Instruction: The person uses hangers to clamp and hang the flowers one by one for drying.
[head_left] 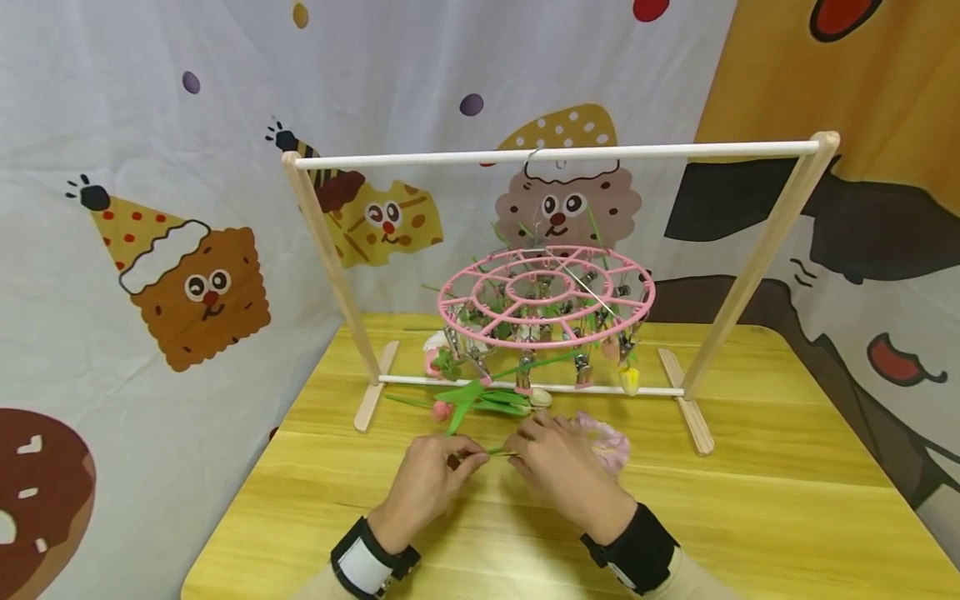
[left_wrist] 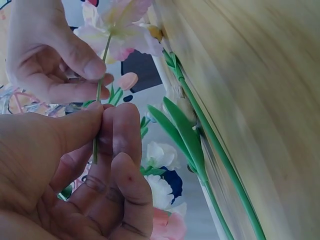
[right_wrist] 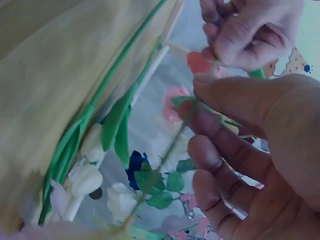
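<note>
My left hand [head_left: 431,479] pinches the thin green stem of an artificial flower near its lower end, between thumb and fingers. The right hand [head_left: 566,471] pinches the same stem closer to the bloom, its other fingers loosely curled. Pale pink, ruffled petals [head_left: 609,448] spread out just right of the right hand; in the left wrist view the flower [left_wrist: 117,22] stands at the top of the stem. Both hands are low over the front of the wooden table, their fingertips close together. The right wrist view shows the stem [right_wrist: 167,152] running down from the fingers.
A pink round clip hanger [head_left: 546,344] with metal clips and several flowers hangs from a wooden stand's white bar [head_left: 420,158]. A yellow tulip [head_left: 630,382] droops at its right. Tulips, one white [head_left: 540,399] and one pink [head_left: 442,411], lie behind the hands.
</note>
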